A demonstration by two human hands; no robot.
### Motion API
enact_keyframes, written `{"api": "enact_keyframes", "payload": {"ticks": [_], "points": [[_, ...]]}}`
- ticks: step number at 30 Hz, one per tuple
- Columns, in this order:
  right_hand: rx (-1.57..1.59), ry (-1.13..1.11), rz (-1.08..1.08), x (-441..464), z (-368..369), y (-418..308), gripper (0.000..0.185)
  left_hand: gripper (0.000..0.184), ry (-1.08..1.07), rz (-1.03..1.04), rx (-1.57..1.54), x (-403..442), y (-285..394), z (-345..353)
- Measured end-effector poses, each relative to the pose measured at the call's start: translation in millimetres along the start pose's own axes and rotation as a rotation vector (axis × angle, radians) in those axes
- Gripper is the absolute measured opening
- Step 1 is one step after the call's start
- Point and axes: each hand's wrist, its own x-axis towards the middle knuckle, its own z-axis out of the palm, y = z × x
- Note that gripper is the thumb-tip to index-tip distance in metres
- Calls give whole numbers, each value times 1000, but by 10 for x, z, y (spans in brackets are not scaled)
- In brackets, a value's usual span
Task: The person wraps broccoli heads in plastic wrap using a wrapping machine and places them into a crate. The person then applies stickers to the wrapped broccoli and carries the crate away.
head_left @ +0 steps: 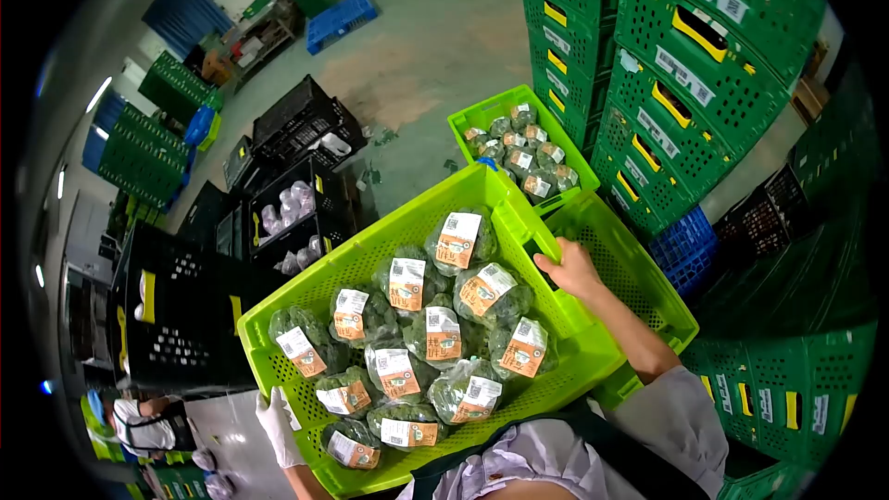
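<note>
A lime-green crate [361, 255] is held tilted in front of my body, with several wrapped, labelled green vegetables [435, 333] inside. My right hand [569, 268], bare, grips the crate's right end at its handle opening, the thumb showing on the inner side. At the lower left, my left hand [280, 426] wears a white glove and is closed on the crate's other end; part of its fingers is hidden by the wall. Beyond the held crate, a second lime-green crate [460, 118] holds similar wrapped vegetables. An empty lime-green crate [671, 310] shows beneath my right forearm.
Tall stacks of dark green crates [685, 65] rise at the right. Black crates [176, 315] stand at the left, some with wrapped purplish items [292, 204]. A blue pallet [341, 21] lies on the floor farther off. Another person [148, 426] is at the lower left.
</note>
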Motion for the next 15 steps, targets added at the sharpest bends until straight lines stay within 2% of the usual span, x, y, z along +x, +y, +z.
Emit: {"api": "enact_keyframes", "payload": {"ticks": [3, 5, 11, 12, 15], "points": [[44, 13, -18, 349, 63, 1, 40, 18, -29, 2, -24, 372, 162, 270], [76, 24, -21, 641, 40, -88, 39, 16, -57, -25, -52, 562, 488, 464], [69, 122, -18, 1270, -227, -334, 38, 13, -105, 63, 3, 1298, 1247, 1017], [95, 90, 54, 1373, -304, -425, 38, 13, -126, 86, 2, 1442, 1417, 1150], [116, 214, 10, 1750, -326, -397, 37, 17, -201, 144, 29, 1992, 1839, 1606]]}}
